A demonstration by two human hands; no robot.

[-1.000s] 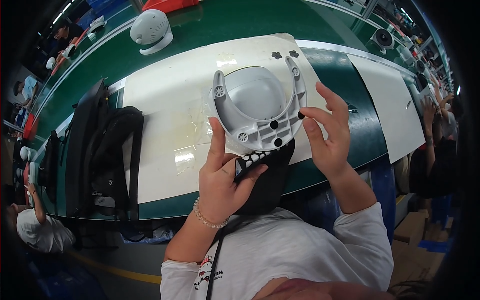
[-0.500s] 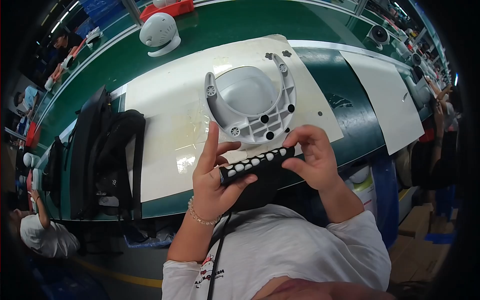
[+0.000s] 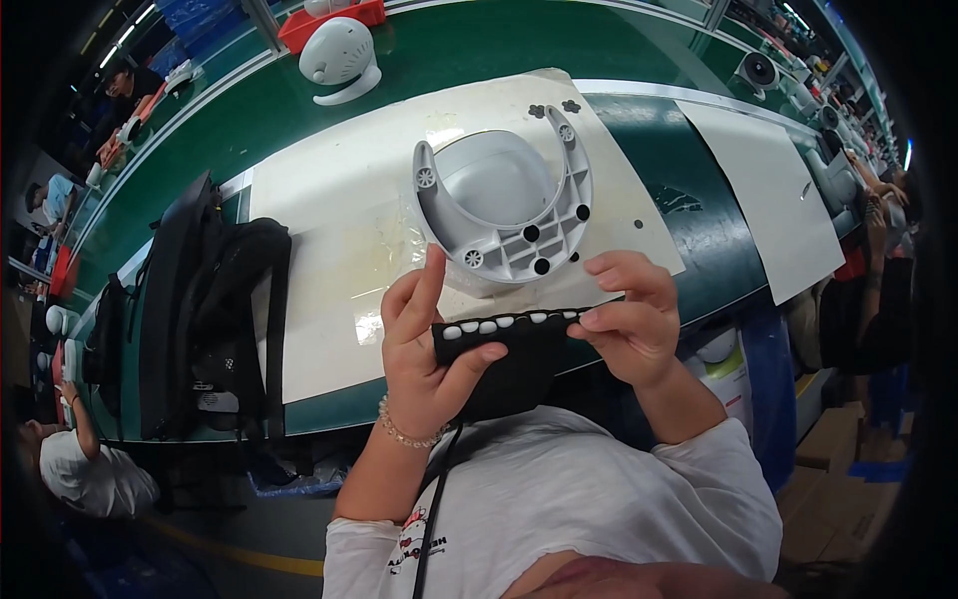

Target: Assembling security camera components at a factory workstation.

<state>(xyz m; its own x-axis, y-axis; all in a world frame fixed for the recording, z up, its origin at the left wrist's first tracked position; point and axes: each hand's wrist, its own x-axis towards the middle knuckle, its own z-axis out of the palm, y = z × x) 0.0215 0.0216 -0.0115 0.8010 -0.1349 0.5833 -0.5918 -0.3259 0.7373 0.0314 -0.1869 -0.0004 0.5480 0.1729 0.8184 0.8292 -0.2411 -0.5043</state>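
A black sheet of round stick-on pads [image 3: 504,337] with a row of white round spots is held low before me, its top edge bent over. My left hand [image 3: 424,344] grips its left end, thumb in front and index finger pointing up. At its right end, my right hand [image 3: 631,324] pinches the edge between thumb and a finger. Whether a loose pad is in that pinch I cannot make out. Just beyond lies a white rounded device [image 3: 499,180], its ribbed crescent base [image 3: 486,258] facing up with several black round pads [image 3: 532,233] on it.
A pale mat [image 3: 334,250] covers the table. Black bags [image 3: 239,319] lie at the left. Another white device [image 3: 339,60] stands on the green belt [image 3: 479,45] near a red bin [image 3: 329,25]. A white board [image 3: 773,210] lies right. Co-workers sit at both sides.
The black sheet has tilted, so its white spots show as a narrower row. My right hand has shifted slightly, closing on the sheet's edge. The device on the belt has moved right.
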